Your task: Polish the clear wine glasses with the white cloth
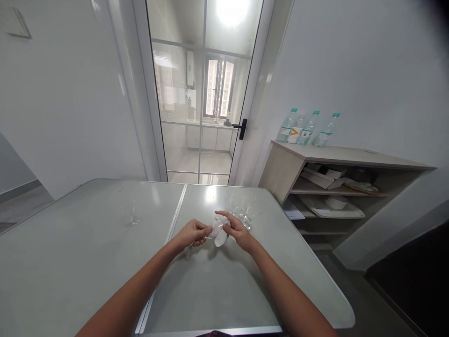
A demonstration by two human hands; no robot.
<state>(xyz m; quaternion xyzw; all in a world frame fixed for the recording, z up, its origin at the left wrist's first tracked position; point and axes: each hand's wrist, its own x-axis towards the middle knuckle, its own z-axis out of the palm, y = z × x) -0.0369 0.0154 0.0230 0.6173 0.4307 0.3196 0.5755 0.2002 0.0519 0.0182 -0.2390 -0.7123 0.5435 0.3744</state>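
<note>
Over the middle of the grey table (105, 262), my left hand (192, 233) is closed round the stem of a clear wine glass (214, 230) that lies tilted between my hands. My right hand (235, 229) pinches a white cloth (220, 236) against the glass's bowl. Just behind my right hand stand two or three more clear wine glasses (245, 211), upright and close together. Another single clear glass (133, 214) stands alone to the left on the table.
A glass door (203, 93) with a black handle (242, 128) is behind the table. At the right stands a low wooden shelf unit (280, 173) with three water bottles (308, 128) on top and papers and boards inside.
</note>
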